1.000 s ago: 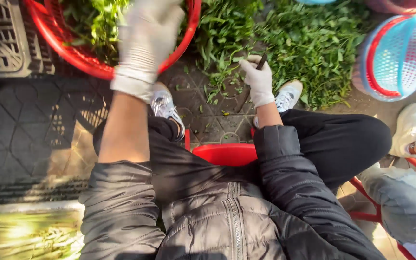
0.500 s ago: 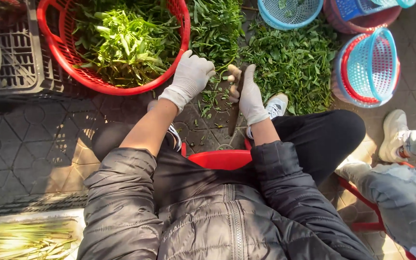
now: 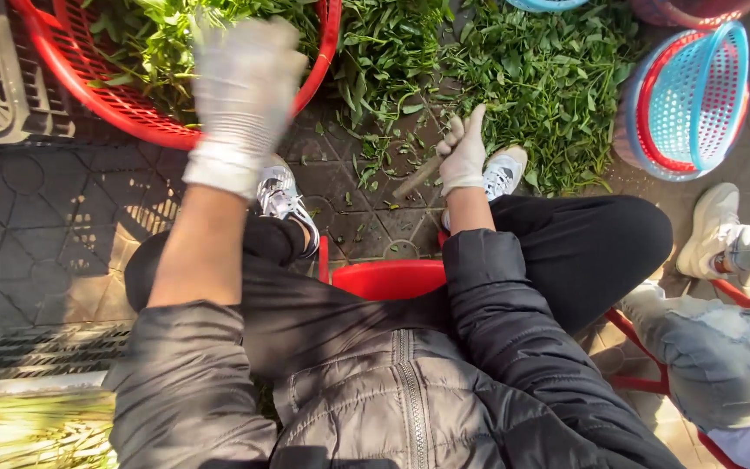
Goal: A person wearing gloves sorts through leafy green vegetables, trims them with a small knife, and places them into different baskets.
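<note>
From the head camera, looking down: the person sits on a red stool (image 3: 388, 280) on a paved floor (image 3: 36, 217), both hands in white gloves. The right hand (image 3: 463, 156) is closed round the upper end of a brownish stick-like thing, perhaps a stem or a tool handle (image 3: 417, 176); I cannot tell which. Its long axis runs diagonally, from the fist down and left toward the floor, with the free end pointing at the ground between the two grey shoes. One finger sticks up past the fist, so the grip looks partial rather than full.

The left hand (image 3: 240, 91) is raised over the rim of the red basket (image 3: 106, 100) of leafy greens and is badly blurred; whether it is open or holding anything cannot be told.

More greens (image 3: 549, 78) lie heaped on the floor just beyond the right hand, next to nested blue and red baskets (image 3: 687, 95). Another person's leg and white shoe (image 3: 713, 230) sit close on the right.

Risks, as I judge them: the loose hold could let the stick slip and drop among the scattered leaves. The fast left hand could catch the basket rim and spill greens. If the stick is a blade, its tip points near the person's own shoe.
</note>
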